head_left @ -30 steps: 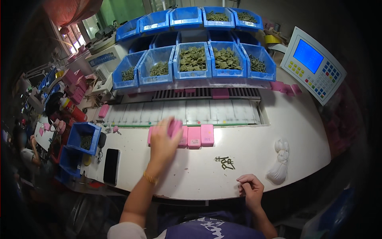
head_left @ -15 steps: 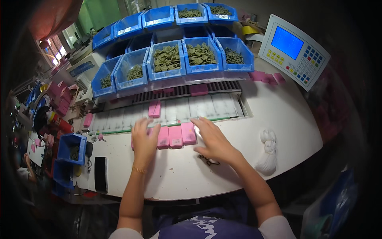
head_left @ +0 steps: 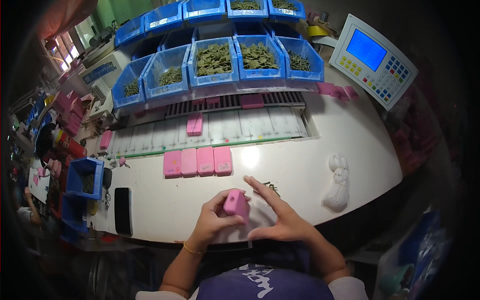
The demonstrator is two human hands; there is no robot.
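Note:
Near the front edge of the white table, my left hand [head_left: 216, 220] grips a pink rubber mould [head_left: 236, 204], a rectangular block held tilted with a small hole in its end. My right hand [head_left: 280, 215] is just right of it, fingers apart and thumb spread, holding nothing. Beyond my hands, several pink moulds lie side by side in a row, the rightmost mould [head_left: 222, 160] and its neighbour bearing pale labels. Some small green pieces [head_left: 271, 188] lie on the table past my right fingertips, partly hidden by them.
Blue bins [head_left: 213, 61] of green pieces stand in tiers at the back. A banded pink mould [head_left: 195, 124] lies on the pale panel. At right are a control panel [head_left: 367, 50] and a white string bundle [head_left: 338, 182]; at left, a phone [head_left: 123, 211] and a blue bin [head_left: 86, 177].
Both hands have drawn back from the row toward me. A mould from the row's right end is now in my left hand. The view has shifted slightly.

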